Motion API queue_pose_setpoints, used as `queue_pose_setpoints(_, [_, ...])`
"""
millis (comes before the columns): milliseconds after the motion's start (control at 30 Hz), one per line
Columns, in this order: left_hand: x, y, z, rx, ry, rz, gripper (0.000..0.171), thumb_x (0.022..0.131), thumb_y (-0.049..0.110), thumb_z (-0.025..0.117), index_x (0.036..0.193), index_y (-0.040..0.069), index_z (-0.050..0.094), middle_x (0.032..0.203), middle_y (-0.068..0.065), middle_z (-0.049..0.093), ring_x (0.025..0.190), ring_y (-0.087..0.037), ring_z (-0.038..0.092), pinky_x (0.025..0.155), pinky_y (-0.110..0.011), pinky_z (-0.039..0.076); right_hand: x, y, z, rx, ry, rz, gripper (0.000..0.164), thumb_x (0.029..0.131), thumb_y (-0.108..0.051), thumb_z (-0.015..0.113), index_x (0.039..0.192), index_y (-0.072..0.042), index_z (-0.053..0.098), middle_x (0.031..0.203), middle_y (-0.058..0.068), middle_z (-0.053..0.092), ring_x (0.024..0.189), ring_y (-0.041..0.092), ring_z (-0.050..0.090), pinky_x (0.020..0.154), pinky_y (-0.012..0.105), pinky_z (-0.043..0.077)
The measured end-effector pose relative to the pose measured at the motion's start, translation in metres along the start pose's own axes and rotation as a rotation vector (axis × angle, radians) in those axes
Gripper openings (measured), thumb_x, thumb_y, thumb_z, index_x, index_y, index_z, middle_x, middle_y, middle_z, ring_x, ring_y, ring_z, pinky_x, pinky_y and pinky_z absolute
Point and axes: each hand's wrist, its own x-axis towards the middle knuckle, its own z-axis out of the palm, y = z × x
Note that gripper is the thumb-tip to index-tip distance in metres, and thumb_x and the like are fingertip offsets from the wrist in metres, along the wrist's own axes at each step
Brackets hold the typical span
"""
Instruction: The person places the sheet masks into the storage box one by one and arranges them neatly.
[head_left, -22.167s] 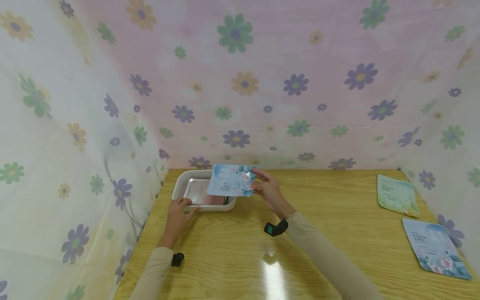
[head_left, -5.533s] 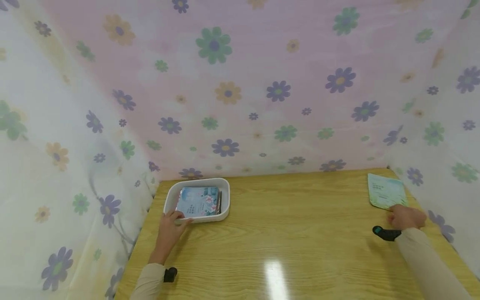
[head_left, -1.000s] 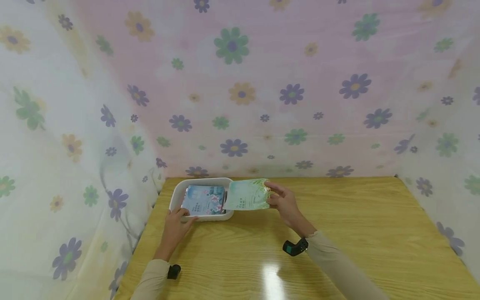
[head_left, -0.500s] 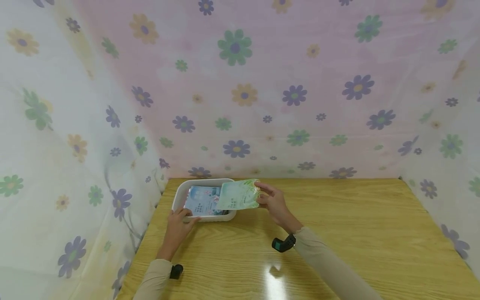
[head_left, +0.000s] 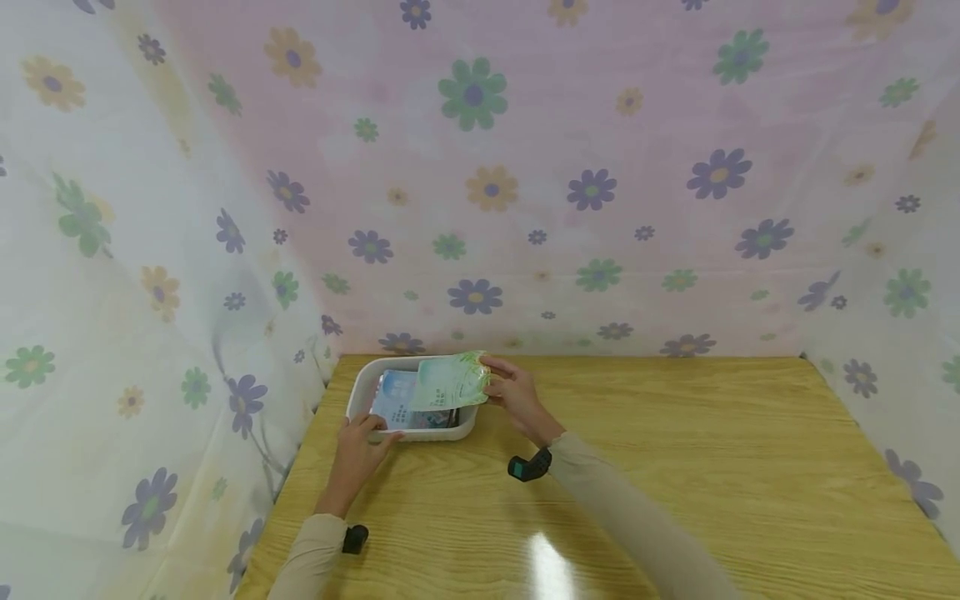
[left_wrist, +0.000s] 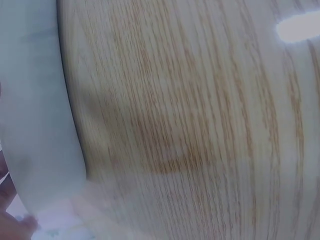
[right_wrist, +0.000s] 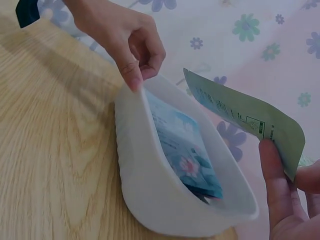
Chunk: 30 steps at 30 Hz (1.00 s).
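My right hand (head_left: 519, 402) pinches the right edge of a pale green sheet mask packet (head_left: 452, 383), printed with plants. In the head view this packet overlaps the right part of a white plastic basket (head_left: 358, 392); the right wrist view shows its back (right_wrist: 235, 107) raised above the rim. Inside the basket lies a blue sheet mask packet (head_left: 393, 402) with pink flowers, on top of others whose edges barely show. At the near left corner, my left hand (head_left: 356, 460) grips the basket's rim, thumb outside and fingers curled inside.
The basket stands on a wood-grain table (head_left: 675, 467) near its back left corner. Flower-printed cloth (head_left: 555, 167) rises behind the table and along both sides. A bright light reflection (head_left: 550, 567) lies on the near part of the tabletop.
Earlier, blue and green packets lay at the table's right; the blue one went into the basket, then the right hand took the green one. Over the last second it has moved left over the basket.
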Motion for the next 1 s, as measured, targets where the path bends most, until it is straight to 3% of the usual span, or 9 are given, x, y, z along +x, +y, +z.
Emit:
queue_pose_setpoints(200, [0.001,0.000,0.004,-0.011,-0.016,0.006,0.028,0.068,0.020,0.086,0.074,0.010,0.060,0.076,-0.005,0.057,0.072,-0.024,0.059,0.087,-0.077,0.025,0.013,0.012,0.022,-0.013,0.005,0.032,0.052,0.082,0.020,0.051,0.129,-0.001,0.057,0.129,0.019,0.054,0.064,0.012,0.057,0.056,0.028,0.051])
queue_pose_setpoints(333, [0.001,0.002,0.005,-0.021,-0.031,-0.004,0.027,0.068,0.020,0.085,0.075,0.009,0.061,0.077,-0.006,0.057,0.073,-0.025,0.060,0.088,-0.077,0.024,0.015,0.012,0.035,-0.025,-0.035,0.058,0.053,0.081,0.021,0.051,0.131,0.002,0.054,0.130,0.024,0.052,0.063,0.013,0.056,0.060,0.034,0.052])
queue_pose_setpoints(500, [0.003,0.002,0.004,-0.027,-0.035,-0.023,0.027,0.068,0.019,0.085,0.074,0.008,0.061,0.077,-0.006,0.057,0.072,-0.026,0.060,0.089,-0.077,0.023,0.015,0.014,0.048,-0.114,-0.095,-0.015,0.051,0.079,0.021,0.048,0.128,0.008,0.052,0.128,0.028,0.049,0.057,0.022,0.047,0.060,0.042,0.049])
queue_pose_setpoints(600, [0.003,0.002,0.003,-0.019,-0.030,-0.032,0.028,0.068,0.020,0.086,0.073,0.009,0.061,0.076,-0.003,0.057,0.072,-0.024,0.060,0.089,-0.076,0.024,0.019,0.024,0.052,-0.238,-0.104,-0.111,0.051,0.076,0.021,0.046,0.126,0.010,0.053,0.125,0.028,0.051,0.062,0.023,0.042,0.051,0.035,0.040])
queue_pose_setpoints(700, [0.003,0.001,0.002,-0.012,-0.026,-0.036,0.028,0.068,0.021,0.086,0.073,0.009,0.061,0.076,-0.002,0.057,0.072,-0.024,0.060,0.088,-0.076,0.026,0.026,0.035,0.057,-0.447,-0.080,-0.208,0.053,0.072,0.021,0.045,0.122,0.011,0.056,0.121,0.026,0.055,0.073,0.023,0.045,0.048,0.029,0.031])
queue_pose_setpoints(733, [0.003,0.001,0.002,-0.007,-0.024,-0.034,0.028,0.068,0.021,0.086,0.073,0.009,0.060,0.075,-0.003,0.058,0.072,-0.024,0.060,0.088,-0.076,0.026,0.029,0.038,0.058,-0.529,-0.069,-0.244,0.053,0.071,0.020,0.045,0.121,0.010,0.057,0.120,0.024,0.057,0.078,0.024,0.048,0.048,0.027,0.030])
queue_pose_setpoints(867, [0.002,-0.001,0.001,0.010,-0.017,-0.028,0.030,0.067,0.022,0.086,0.072,0.009,0.059,0.075,-0.003,0.058,0.072,-0.024,0.060,0.086,-0.076,0.029,0.036,0.046,0.063,-0.772,-0.063,-0.317,0.051,0.070,0.021,0.047,0.118,0.009,0.060,0.111,0.022,0.062,0.071,0.022,0.047,0.054,0.028,0.034])
queue_pose_setpoints(933, [0.002,-0.002,0.000,0.012,-0.013,-0.022,0.030,0.067,0.022,0.086,0.072,0.009,0.059,0.075,-0.003,0.058,0.071,-0.024,0.060,0.085,-0.076,0.029,0.038,0.048,0.064,-0.847,-0.086,-0.352,0.049,0.070,0.021,0.049,0.116,0.011,0.061,0.090,0.016,0.063,0.060,0.017,0.037,0.059,0.030,0.034])
queue_pose_setpoints(1000, [0.003,-0.001,-0.001,0.012,-0.008,-0.015,0.030,0.067,0.021,0.086,0.072,0.009,0.060,0.075,-0.003,0.058,0.071,-0.024,0.060,0.085,-0.076,0.029,0.039,0.049,0.064,-0.899,-0.114,-0.381,0.040,0.068,0.021,0.050,0.104,0.014,0.064,0.068,0.007,0.050,0.054,0.013,0.023,0.059,0.031,0.032])
